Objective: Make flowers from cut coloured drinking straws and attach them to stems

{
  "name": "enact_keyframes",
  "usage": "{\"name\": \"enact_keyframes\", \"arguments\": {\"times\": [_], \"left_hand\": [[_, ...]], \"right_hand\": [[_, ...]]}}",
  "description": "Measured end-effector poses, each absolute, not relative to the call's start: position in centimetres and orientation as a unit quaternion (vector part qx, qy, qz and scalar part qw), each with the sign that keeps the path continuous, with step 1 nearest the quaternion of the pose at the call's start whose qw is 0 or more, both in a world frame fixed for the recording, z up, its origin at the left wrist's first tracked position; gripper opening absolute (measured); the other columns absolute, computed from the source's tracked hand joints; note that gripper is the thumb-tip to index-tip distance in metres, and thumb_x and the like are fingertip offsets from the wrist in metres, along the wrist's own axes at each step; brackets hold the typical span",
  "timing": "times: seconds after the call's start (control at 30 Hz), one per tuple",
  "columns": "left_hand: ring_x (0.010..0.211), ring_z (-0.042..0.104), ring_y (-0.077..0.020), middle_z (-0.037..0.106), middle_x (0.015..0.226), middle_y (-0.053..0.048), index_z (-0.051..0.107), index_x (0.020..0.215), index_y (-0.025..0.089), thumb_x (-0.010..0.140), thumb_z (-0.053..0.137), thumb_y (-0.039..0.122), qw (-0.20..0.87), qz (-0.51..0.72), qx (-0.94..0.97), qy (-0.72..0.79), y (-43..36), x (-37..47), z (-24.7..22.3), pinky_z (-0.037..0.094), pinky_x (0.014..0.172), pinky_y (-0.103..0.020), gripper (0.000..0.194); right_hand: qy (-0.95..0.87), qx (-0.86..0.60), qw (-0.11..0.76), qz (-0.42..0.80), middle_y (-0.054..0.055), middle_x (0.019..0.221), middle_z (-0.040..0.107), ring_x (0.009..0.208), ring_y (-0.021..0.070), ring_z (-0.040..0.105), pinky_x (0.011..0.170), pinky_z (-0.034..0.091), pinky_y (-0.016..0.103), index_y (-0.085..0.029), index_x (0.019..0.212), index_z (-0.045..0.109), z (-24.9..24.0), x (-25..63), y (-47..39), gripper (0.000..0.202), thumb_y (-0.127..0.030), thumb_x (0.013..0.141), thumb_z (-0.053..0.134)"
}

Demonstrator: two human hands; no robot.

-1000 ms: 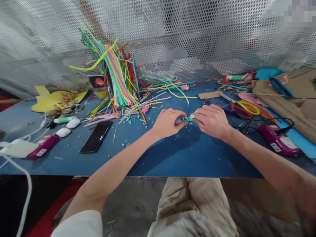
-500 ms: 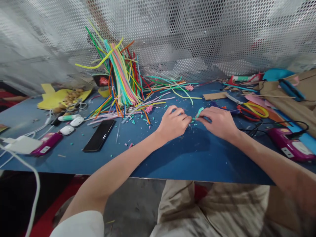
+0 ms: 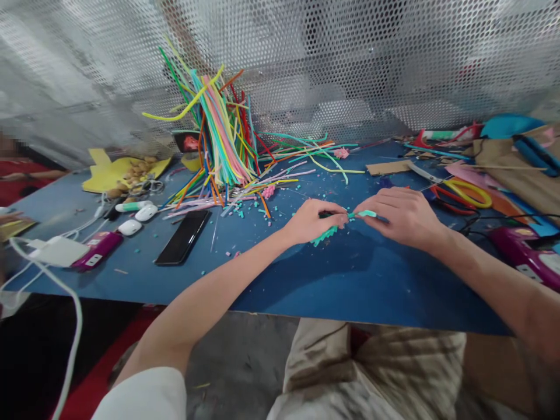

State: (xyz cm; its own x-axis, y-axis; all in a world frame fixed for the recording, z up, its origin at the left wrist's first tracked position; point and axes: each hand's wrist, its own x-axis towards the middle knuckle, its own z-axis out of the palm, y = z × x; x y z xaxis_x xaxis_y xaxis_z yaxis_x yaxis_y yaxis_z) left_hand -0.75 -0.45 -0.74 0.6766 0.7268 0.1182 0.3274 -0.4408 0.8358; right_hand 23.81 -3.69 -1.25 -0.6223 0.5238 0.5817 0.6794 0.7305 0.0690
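My left hand (image 3: 314, 220) and my right hand (image 3: 403, 213) meet over the middle of the blue table (image 3: 306, 280). Between them they pinch a teal pipe cleaner (image 3: 339, 226). One end pokes down-left from under my left fingers, and the other end lies under my right fingertips. Behind the hands stands a tall bundle of coloured pipe cleaners (image 3: 221, 137), leaning on the perforated metal wall. Small cut bits in teal and pink lie scattered on the table around the hands.
A black phone (image 3: 183, 236) lies left of my hands. Farther left are a magenta glue gun (image 3: 94, 249), a white charger with cable (image 3: 56, 251) and yellow foam (image 3: 118, 172). At right are yellow-and-red scissors (image 3: 464, 194), another magenta glue gun (image 3: 529, 256) and brown cardboard (image 3: 520, 175).
The teal pipe cleaner has been drawn out longer between my hands, with an end now showing below my left hand. The view has shifted slightly, so everything sits a little right and lower.
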Motion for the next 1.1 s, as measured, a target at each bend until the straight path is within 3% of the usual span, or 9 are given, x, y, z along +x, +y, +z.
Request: {"name": "enact_keyframes", "arguments": {"times": [0.17, 0.33, 0.47, 0.67, 0.77, 0.93, 1.1], "left_hand": [[0.069, 0.063, -0.0104, 0.071, 0.075, -0.004, 0.073, 0.083, 0.013, 0.08, 0.068, 0.029, 0.651, 0.23, 0.65, 0.318, -0.7, -0.3, -0.8, 0.048, 0.069, -0.023, 0.017], [0.065, 0.061, -0.0093, 0.068, 0.071, -0.003, 0.071, 0.082, 0.012, 0.079, 0.067, 0.025, 0.691, 0.204, 0.621, 0.309, -0.6, -0.3, -0.7, 0.048, 0.067, -0.023, 0.014], [0.077, 0.064, -0.0103, 0.072, 0.083, -0.003, 0.07, 0.089, 0.014, 0.087, 0.063, 0.03, 0.547, 0.199, 0.756, 0.299, -0.5, -0.7, -0.4, 0.049, 0.077, -0.024, 0.018], [0.088, 0.069, -0.0168, 0.076, 0.097, -0.003, 0.069, 0.105, 0.021, 0.097, 0.053, 0.039, 0.076, 0.196, 0.926, 0.315, -1.3, -0.7, -0.9, 0.046, 0.079, -0.03, 0.025], [0.088, 0.069, -0.0181, 0.076, 0.094, -0.002, 0.068, 0.108, 0.023, 0.101, 0.047, 0.041, -0.08, 0.192, 0.932, 0.296, -1.7, -0.5, -1.3, 0.043, 0.078, -0.032, 0.029], [0.087, 0.069, -0.0158, 0.076, 0.093, -0.001, 0.069, 0.104, 0.024, 0.103, 0.042, 0.037, -0.116, 0.195, 0.926, 0.3, -2.1, -0.2, -1.3, 0.041, 0.077, -0.032, 0.03], [0.089, 0.07, -0.0161, 0.076, 0.099, 0.002, 0.069, 0.103, 0.027, 0.101, 0.046, 0.032, -0.015, 0.188, 0.917, 0.351, -2.0, -0.1, -1.0, 0.043, 0.082, -0.032, 0.024]], "right_hand": [[-0.891, -0.31, 0.285, -0.172, -0.001, 0.105, 0.077, 0.09, 0.0172, 0.067, 0.079, 0.048, 0.033, -0.027, 0.107, 0.071, -1.0, 24.5, -4.2, 0.018, -0.024, 0.097, 0.056], [-0.898, -0.306, 0.269, -0.168, -0.001, 0.106, 0.077, 0.09, 0.0182, 0.067, 0.078, 0.045, 0.034, -0.029, 0.108, 0.071, -0.8, 24.5, -4.6, 0.021, -0.023, 0.098, 0.053], [-0.883, -0.32, 0.282, -0.194, 0.001, 0.1, 0.077, 0.084, 0.0181, 0.065, 0.075, 0.045, 0.033, -0.023, 0.102, 0.07, -1.2, 23.6, -4.7, 0.014, -0.025, 0.095, 0.058], [-0.853, -0.388, 0.298, -0.179, 0.004, 0.084, 0.074, 0.078, 0.0189, 0.064, 0.071, 0.047, 0.032, -0.019, 0.09, 0.069, -2.0, 22.3, -4.7, 0.015, -0.03, 0.094, 0.059], [-0.844, -0.415, 0.301, -0.158, 0.004, 0.081, 0.074, 0.076, 0.0186, 0.065, 0.07, 0.047, 0.031, -0.019, 0.089, 0.07, -2.1, 22.1, -4.8, 0.018, -0.032, 0.095, 0.059], [-0.843, -0.425, 0.295, -0.145, 0.004, 0.081, 0.074, 0.077, 0.019, 0.066, 0.07, 0.047, 0.031, -0.019, 0.091, 0.07, -2.1, 22.0, -4.8, 0.017, -0.031, 0.094, 0.059], [-0.867, -0.382, 0.28, -0.154, 0.003, 0.092, 0.075, 0.083, 0.0183, 0.066, 0.073, 0.047, 0.031, -0.019, 0.096, 0.07, -1.9, 22.3, -4.5, 0.015, -0.027, 0.096, 0.056]]}}
